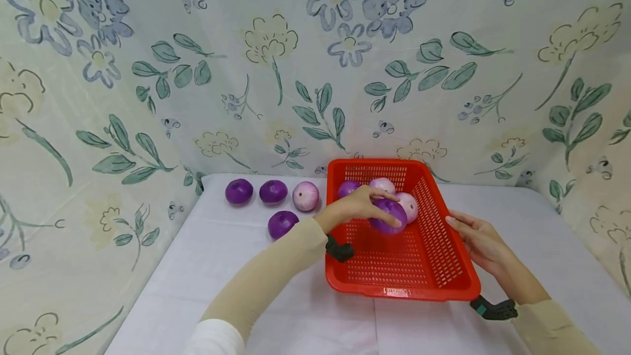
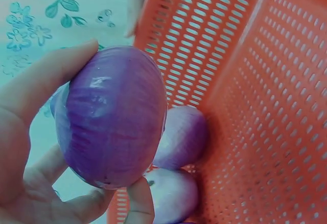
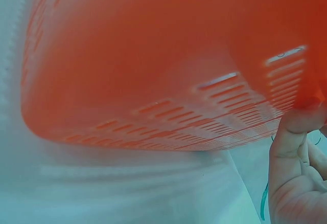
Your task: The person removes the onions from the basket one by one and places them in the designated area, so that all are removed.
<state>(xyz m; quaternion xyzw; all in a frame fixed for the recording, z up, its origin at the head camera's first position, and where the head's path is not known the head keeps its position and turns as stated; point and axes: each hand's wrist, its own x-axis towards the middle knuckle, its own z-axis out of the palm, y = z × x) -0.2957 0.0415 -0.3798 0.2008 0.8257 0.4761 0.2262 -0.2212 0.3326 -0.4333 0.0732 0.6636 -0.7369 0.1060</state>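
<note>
My left hand holds a glossy purple onion over the inside of a red plastic basket. In the left wrist view, thumb and fingers curl around this onion. Beneath and beyond it in the basket sit a purple onion and two paler, pinkish-white onions, one at the back and one to the right. My right hand grips the basket's right rim from outside, its thumb on the edge. The right wrist view shows that hand against the slotted basket wall.
Left of the basket, a white-covered table bears two purple onions at the back, a pale pink onion beside them, and another purple onion nearer, partly behind the left sleeve. A floral curtain hangs behind the table.
</note>
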